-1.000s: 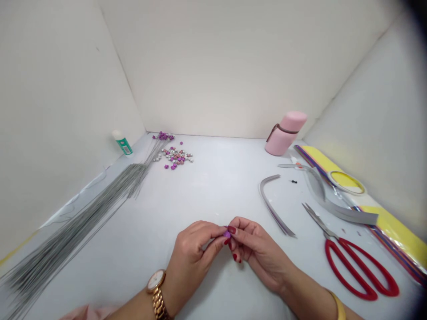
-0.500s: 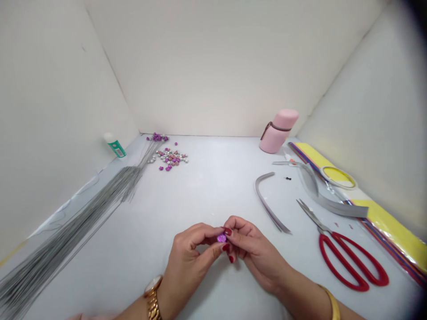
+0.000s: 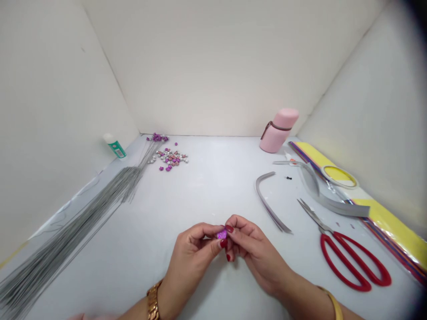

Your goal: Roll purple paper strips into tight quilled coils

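Between my two hands, over the near middle of the table, is a small shiny purple paper star (image 3: 221, 234). My left hand (image 3: 197, 251) pinches it between thumb and index finger. Thumb and fingers of my right hand (image 3: 248, 240) are closed at its right edge, and the fingertips hide part of it. Farther back on the left lies a pile of small purple, silver and pinkish folded stars (image 3: 172, 158). More purple stars (image 3: 158, 138) cluster at the tips of a bundle of grey wires (image 3: 76, 222).
Red-handled scissors (image 3: 347, 253), curved grey strips (image 3: 267, 204), a tape roll (image 3: 339, 176) and packs of yellow and coloured paper (image 3: 387, 222) lie on the right. Behind them stands a pink flask (image 3: 279, 131). A green-and-white glue stick (image 3: 115, 146) stands at the left wall.
The purple star has turned a little between my fingertips, and my left thumb has moved up over its lower edge. My left wrist has rotated slightly; the watch face no longer shows.
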The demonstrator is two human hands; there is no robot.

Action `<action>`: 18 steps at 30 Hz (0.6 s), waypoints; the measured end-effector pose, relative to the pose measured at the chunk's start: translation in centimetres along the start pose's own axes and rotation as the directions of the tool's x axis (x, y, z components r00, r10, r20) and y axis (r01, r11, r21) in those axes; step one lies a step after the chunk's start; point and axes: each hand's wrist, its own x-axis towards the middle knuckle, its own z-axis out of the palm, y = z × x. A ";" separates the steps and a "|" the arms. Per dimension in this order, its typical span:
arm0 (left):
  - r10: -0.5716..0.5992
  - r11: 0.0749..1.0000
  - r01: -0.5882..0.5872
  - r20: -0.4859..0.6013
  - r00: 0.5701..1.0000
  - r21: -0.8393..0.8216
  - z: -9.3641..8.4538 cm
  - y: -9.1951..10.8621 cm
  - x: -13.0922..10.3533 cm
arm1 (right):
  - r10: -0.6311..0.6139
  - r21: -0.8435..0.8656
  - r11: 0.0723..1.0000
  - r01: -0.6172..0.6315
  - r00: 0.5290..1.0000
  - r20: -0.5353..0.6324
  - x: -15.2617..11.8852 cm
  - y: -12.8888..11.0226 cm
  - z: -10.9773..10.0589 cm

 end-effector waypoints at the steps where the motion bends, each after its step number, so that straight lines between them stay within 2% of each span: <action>1: -0.005 1.000 0.005 0.011 1.000 -0.008 0.0 0.1 0.0 | 0.006 -0.008 1.000 -0.006 1.000 0.006 0.0 0.0 0.0; 6: -0.016 1.000 0.016 0.037 0.999 -0.004 0.2 0.0 0.1 | -0.022 -0.038 0.999 0.021 1.000 -0.022 0.1 0.1 -0.1; 8: 0.000 1.000 -0.001 0.015 1.000 0.015 0.2 -0.2 0.0 | -0.024 -0.036 0.999 0.023 0.999 -0.035 0.1 0.1 -0.1; 12: 0.076 0.973 -0.053 -0.094 0.993 0.226 0.0 -0.7 -0.4 | -0.040 -0.057 0.998 0.036 0.997 -0.060 0.1 0.2 0.1; 15: 0.141 0.913 -0.089 -0.103 0.985 0.399 -0.2 -0.7 -0.6 | -0.048 -0.099 0.994 0.042 0.997 -0.058 0.0 0.2 0.2; 18: 0.195 0.870 -0.130 -0.090 0.977 0.476 -0.4 -0.7 -0.6 | -0.071 -0.162 0.985 0.059 0.995 -0.067 0.0 0.1 0.2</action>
